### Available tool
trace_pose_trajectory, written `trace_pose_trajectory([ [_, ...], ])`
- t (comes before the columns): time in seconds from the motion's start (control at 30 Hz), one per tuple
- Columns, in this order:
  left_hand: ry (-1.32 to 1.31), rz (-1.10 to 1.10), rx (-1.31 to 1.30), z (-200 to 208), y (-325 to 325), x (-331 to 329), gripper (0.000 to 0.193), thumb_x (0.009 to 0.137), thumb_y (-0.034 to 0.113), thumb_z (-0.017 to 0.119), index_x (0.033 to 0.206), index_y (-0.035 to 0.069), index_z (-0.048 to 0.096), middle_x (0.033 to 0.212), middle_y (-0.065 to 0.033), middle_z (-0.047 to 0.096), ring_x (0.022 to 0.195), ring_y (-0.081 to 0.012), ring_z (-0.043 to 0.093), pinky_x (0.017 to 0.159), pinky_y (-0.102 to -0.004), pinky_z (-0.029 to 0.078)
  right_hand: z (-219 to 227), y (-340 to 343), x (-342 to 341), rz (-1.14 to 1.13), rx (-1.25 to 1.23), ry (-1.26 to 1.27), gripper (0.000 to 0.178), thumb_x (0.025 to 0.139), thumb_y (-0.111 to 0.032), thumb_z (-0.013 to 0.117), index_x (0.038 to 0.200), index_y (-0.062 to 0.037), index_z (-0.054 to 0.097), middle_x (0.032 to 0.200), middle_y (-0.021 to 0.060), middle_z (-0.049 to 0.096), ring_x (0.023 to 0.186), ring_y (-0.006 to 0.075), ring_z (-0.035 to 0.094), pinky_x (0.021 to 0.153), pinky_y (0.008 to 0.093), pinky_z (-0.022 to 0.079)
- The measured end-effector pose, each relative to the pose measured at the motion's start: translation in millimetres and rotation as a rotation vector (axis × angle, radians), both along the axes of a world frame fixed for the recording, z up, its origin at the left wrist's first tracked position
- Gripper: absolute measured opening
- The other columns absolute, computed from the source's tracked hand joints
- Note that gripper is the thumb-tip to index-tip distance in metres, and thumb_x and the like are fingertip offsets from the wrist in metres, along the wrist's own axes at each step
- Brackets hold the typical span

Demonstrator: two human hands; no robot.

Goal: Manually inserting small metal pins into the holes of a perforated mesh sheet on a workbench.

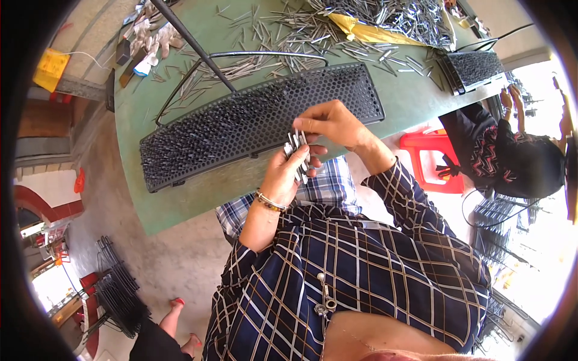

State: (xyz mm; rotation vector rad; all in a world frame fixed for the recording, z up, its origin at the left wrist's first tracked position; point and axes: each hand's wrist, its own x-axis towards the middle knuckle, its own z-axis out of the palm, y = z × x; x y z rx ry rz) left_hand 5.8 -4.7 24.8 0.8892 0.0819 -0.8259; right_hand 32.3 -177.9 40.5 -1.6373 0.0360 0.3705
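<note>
Looks like mid-fill to me — left hand (280, 175) clamping a bunch of metal pins (295, 142) beside the black perforated tray (272, 123), right hand (335, 124) over them, can't tell if pinching one — next probably needs one aimed at a bare hole.

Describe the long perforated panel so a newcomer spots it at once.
Find the big green table; along its near edge, just beyond the wearer's left hand, lies a long, black, rectangular perforated panel. Thin dark pins crowd its left part; bare holes show rightward. It looks much longer than the black panel at right.
</note>
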Motion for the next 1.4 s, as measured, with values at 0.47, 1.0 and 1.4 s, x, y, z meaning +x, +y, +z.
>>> trace_pose_trajectory([
  [0.47,0.154,0.071,-0.007,-17,1,0,0.027,0.091,0.016,0.055,0.114,0.001,0.055,0.089,-0.0071,0.06,0.071,-0.0107,0.053,0.054,-0.0222,0.042,-15,-14,62,-0.328,-0.366,-0.534,0.018,0.085,-0.017,0.065,0.096,-0.0028,0.067,0.084,0.0049,0.068,0.076,0.0099,0.061,0.069,0.0247,0.049],
  [1.0,0.187,0.046,-0.031,-18,-1,0,0.027,0.092,0.015,0.053,0.114,-0.001,0.055,0.088,-0.0076,0.059,0.073,-0.0108,0.053,0.057,-0.0224,0.043,-31,-12,58,-0.273,-0.419,-0.831,0.015,0.082,-0.013,0.066,0.091,-0.0012,0.067,0.086,0.0103,0.066,0.076,0.0218,0.064,0.066,0.0303,0.05],
  [1.4,0.2,0.051,-0.019,-19,-1,-2,0.027,0.091,0.014,0.053,0.114,-0.001,0.055,0.088,-0.0078,0.059,0.073,-0.0107,0.053,0.058,-0.0221,0.044,-31,-5,52,-0.362,-0.427,-0.755,0.015,0.08,-0.014,0.068,0.09,-0.0027,0.067,0.085,0.0103,0.066,0.074,0.023,0.065,0.065,0.0307,0.051],
])
